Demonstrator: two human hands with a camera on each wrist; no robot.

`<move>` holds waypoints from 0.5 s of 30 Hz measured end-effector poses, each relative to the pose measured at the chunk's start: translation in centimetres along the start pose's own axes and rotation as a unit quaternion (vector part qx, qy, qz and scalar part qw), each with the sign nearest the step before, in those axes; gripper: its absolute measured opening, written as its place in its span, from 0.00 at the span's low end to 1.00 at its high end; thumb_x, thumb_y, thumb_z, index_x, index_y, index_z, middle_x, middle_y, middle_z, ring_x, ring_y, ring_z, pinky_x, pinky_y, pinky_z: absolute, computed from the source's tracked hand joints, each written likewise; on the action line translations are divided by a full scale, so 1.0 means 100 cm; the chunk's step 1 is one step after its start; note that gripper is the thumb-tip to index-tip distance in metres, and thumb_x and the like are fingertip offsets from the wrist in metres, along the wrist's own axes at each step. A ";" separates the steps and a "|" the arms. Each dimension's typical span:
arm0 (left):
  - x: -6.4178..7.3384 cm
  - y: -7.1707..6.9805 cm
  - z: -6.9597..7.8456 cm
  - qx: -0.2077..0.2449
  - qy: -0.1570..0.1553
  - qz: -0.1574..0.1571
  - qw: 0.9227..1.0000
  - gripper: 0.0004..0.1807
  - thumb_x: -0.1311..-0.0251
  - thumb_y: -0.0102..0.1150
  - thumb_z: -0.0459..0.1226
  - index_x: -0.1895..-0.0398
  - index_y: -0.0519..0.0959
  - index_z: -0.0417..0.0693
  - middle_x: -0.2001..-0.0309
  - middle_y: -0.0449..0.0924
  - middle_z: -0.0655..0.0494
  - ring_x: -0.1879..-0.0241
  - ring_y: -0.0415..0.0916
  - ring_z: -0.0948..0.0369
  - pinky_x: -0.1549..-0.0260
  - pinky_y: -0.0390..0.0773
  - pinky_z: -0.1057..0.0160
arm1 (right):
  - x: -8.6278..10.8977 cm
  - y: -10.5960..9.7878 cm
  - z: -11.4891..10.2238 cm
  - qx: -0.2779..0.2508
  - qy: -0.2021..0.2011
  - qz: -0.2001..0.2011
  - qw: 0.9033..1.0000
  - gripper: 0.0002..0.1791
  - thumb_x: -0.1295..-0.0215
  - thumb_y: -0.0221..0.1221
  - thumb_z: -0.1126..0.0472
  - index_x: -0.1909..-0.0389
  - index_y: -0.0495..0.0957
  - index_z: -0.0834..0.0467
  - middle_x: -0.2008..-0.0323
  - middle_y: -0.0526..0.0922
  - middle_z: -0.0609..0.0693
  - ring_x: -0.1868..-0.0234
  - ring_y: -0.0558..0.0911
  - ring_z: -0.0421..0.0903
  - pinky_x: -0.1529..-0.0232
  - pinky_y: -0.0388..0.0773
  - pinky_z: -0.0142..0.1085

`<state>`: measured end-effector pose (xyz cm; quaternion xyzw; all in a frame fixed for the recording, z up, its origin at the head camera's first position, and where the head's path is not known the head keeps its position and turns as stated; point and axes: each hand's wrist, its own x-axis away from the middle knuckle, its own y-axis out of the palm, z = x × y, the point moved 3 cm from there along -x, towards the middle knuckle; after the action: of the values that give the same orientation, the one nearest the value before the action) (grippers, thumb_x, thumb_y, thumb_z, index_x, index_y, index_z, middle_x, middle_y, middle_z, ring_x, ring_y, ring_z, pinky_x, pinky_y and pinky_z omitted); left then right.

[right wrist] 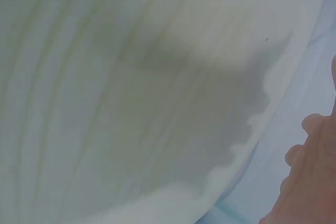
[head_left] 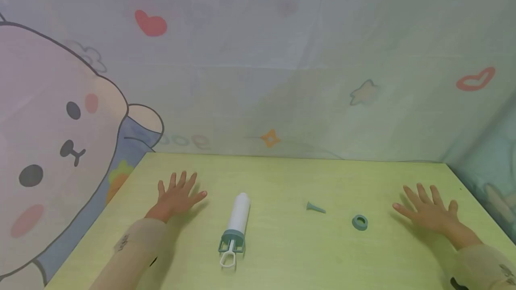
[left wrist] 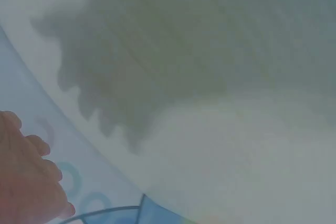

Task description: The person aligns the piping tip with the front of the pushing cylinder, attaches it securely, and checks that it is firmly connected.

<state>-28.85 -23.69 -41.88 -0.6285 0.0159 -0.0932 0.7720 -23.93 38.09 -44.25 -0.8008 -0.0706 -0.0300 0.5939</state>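
My left hand hovers over the left part of the table with its fingers spread, holding nothing. To its right lies a white syringe-like tube with a green collar, green side loops and a white pull ring toward me. My right hand is likewise spread above the right side and holds nothing. Nearest to it is a small green ring. Farther left lies a green cone-shaped nozzle, its wide end pointing left. Both wrist views show only part of each hand and its shadow on the tabletop.
The yellow-green table ends at a back edge against a hanging cloth printed with hearts, stars and a large bear at left. More cloth hangs beyond the table's right edge.
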 end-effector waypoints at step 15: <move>-0.017 0.000 0.077 -0.040 0.091 -0.001 0.995 0.42 0.45 0.34 0.66 0.31 0.43 0.56 0.30 0.37 0.45 0.32 0.27 0.44 0.43 0.29 0.36 | -0.003 -0.005 -0.054 0.007 -0.071 0.051 0.996 0.43 0.41 0.43 0.35 0.31 0.36 0.48 0.32 0.35 0.64 0.35 0.23 0.61 0.52 0.29 0.71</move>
<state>-29.40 -15.95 -40.43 -0.6478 0.0890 -0.1499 0.7416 -24.12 33.05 -42.28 -0.7992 -0.0722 0.0578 0.5939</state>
